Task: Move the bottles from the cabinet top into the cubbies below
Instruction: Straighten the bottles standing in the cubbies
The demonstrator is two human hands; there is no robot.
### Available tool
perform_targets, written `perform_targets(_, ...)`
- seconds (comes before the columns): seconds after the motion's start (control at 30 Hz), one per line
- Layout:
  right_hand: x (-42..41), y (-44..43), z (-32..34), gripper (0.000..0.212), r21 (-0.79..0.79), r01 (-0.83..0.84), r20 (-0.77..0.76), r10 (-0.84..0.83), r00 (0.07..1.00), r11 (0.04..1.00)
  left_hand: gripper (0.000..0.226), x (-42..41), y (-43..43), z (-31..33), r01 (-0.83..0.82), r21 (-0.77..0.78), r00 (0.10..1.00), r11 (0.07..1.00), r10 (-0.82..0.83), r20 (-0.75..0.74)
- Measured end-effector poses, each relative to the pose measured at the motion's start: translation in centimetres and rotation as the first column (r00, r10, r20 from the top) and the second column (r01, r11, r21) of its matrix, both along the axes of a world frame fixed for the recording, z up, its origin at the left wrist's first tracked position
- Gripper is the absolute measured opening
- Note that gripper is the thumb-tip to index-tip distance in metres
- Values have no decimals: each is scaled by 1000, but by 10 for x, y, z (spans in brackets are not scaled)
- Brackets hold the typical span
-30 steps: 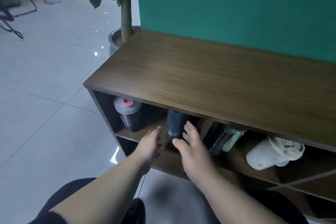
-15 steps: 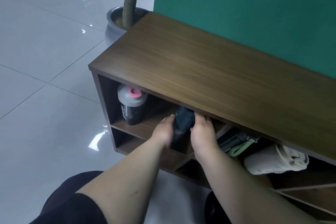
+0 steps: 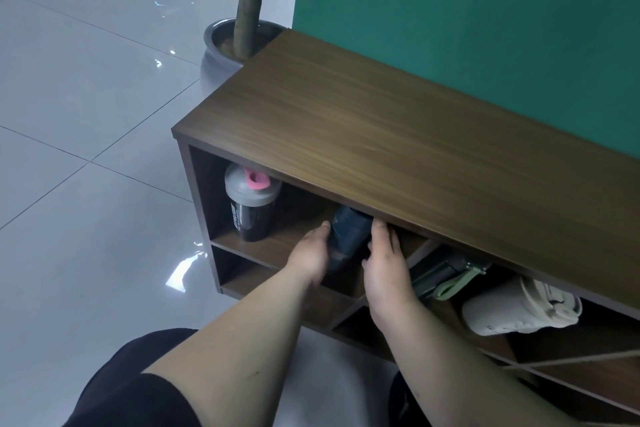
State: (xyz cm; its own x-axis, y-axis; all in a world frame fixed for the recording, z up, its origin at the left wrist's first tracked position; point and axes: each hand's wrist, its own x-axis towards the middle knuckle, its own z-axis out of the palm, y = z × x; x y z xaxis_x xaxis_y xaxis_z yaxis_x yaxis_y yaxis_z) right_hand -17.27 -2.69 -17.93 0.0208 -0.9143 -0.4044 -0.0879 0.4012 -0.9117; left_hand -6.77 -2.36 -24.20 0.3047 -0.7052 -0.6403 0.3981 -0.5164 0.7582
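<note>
Since the earlier frame, little had shifted: my left hand (image 3: 310, 258) and right hand (image 3: 386, 265) stayed cupped, fingers curled, around the dark bottle (image 3: 346, 236) under the cabinet top (image 3: 398, 135). Placement step, I judged; next, release and withdraw.

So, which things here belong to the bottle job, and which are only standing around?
Part of the job:
- dark blue bottle, held between left hand and right hand
- shaker bottle with pink cap
- green-handled bottle
- white bottle, lying down
- cabinet

Not part of it:
- potted plant
- green wall
</note>
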Motion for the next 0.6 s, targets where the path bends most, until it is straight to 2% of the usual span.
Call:
perform_targets(0.03, -3, 10, -4, 79, 16, -26, -41, 26, 999, 1000, 70, 2, 11, 18, 1, 21, 1000, 1000, -1, 3)
perform_targets(0.07, -3, 22, -7, 82, 65, -43, -61, 47, 997, 997, 61, 6, 19, 24, -10, 40, 1000, 999, 10, 0)
perform_targets(0.1, -4, 33, -14, 73, 103, -80, -64, 87, 994, 991, 54, 12, 27, 26, -9, 64, 1000, 998, 9, -1)
perform_targets(0.17, 3, 54, -15, 41, 186, -173, -13, 179, 984, 967, 46, 27, 44, 26, -12, 97, 1000, 995, 12, -2)
perform_targets(0.2, 11, 59, -15, 35, 188, -217, -3, 221, 975, 958, 45, 37, 52, 29, -47, 121, 999, 991, 46, 14)
perform_targets(0.27, 29, 53, -13, 43, 146, -282, -3, 286, 958, 948, 43, 55, 60, 29, -167, 156, 986, 973, 168, 10)
perform_targets(0.33, 52, 40, -2, 49, 87, -313, -32, 317, 948, 946, 40, 73, 61, 28, -287, 136, 958, 948, 285, 39)
perform_targets(0.47, 96, 14, 21, 48, 26, -331, -100, 332, 938, 943, 40, 98, 44, -13, -384, 11, 916, 923, 380, 129)
perform_targets(0.6, 131, -8, 21, 46, 139, -285, -186, 308, 933, 948, 49, 102, 45, 33, -469, -81, 870, 880, 476, 131)
